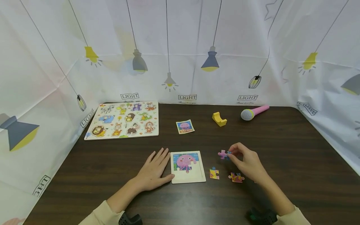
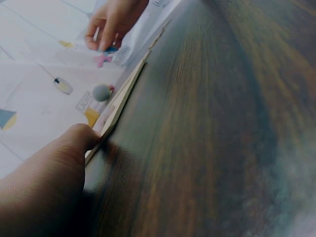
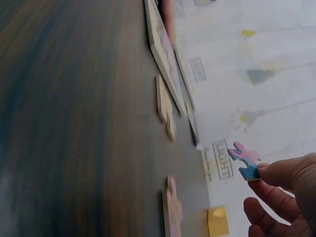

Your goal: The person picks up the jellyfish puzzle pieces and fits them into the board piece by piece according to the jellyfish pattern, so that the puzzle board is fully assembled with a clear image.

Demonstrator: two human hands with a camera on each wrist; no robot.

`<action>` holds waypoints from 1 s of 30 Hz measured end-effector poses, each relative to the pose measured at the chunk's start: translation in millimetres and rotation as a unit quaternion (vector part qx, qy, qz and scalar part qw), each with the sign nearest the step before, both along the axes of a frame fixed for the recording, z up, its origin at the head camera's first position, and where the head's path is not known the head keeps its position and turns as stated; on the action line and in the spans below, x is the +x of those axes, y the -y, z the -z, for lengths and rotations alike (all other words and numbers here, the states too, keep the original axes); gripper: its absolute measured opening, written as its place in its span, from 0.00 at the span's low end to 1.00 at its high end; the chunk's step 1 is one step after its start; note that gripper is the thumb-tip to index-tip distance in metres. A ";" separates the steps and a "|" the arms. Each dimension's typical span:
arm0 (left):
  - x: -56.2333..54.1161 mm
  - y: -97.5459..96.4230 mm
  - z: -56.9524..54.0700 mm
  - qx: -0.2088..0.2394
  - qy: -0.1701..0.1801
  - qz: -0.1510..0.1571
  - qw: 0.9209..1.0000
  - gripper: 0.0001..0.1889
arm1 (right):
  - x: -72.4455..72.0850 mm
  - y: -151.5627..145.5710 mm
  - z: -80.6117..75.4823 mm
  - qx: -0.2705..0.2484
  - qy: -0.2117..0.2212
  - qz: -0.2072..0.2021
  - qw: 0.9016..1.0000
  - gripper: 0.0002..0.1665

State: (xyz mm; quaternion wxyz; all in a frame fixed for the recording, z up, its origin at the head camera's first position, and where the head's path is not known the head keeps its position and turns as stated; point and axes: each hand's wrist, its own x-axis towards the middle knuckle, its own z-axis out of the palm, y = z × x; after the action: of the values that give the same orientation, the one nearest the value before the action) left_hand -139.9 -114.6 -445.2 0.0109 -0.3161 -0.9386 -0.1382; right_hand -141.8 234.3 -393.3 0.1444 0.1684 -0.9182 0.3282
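Bearings are clock positions around the puzzle tray (image 1: 188, 181), head view. At 10 o'clock, the animal board (image 1: 120, 120) lies flat, well apart. At 9, the left hand (image 1: 153, 173) rests with fingers extended, gripping nothing, its thumb touching the tray's edge. At 12 lies the octopus card (image 1: 185, 127). The tray itself is part-filled; its inset is bare from about 3 round to 8. Between 3 and 4, a yellow piece (image 1: 214, 173) lies just beside the tray. At 1 stands the yellow block (image 1: 219, 119). Between 2 and 3, the right hand (image 1: 246, 161) pinches the pink-and-blue piece (image 3: 246, 159) by its blue end, thumb against finger, clear of the table. The orange-and-purple piece (image 1: 236, 177) lies between 3 and 4, farther out; the microphone (image 1: 254, 112), at 2.

Assessment: colours suggest the 3 o'clock gap. Orientation should be checked against the card, tabs aligned before pressing flat, and the left thumb braced against tray slip.
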 end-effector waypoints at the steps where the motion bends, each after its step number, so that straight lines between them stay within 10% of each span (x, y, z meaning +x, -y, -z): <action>1: 0.0 -0.1 0.4 -0.002 -0.001 0.001 1.000 0.44 | -1.2 3.9 0.4 -0.002 0.003 -0.005 1.000 0.11; 30: -2.6 0.9 3.4 -0.010 -0.010 0.002 1.000 0.44 | -13.6 72.8 18.1 -0.026 0.059 -0.106 0.992 0.11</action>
State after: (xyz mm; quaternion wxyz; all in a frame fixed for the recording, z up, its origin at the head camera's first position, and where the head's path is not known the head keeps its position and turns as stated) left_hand -142.4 -115.5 -448.6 0.0166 -0.3193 -0.9391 -0.1259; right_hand -155.4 161.5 -411.4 0.0586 0.2415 -0.8934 0.3744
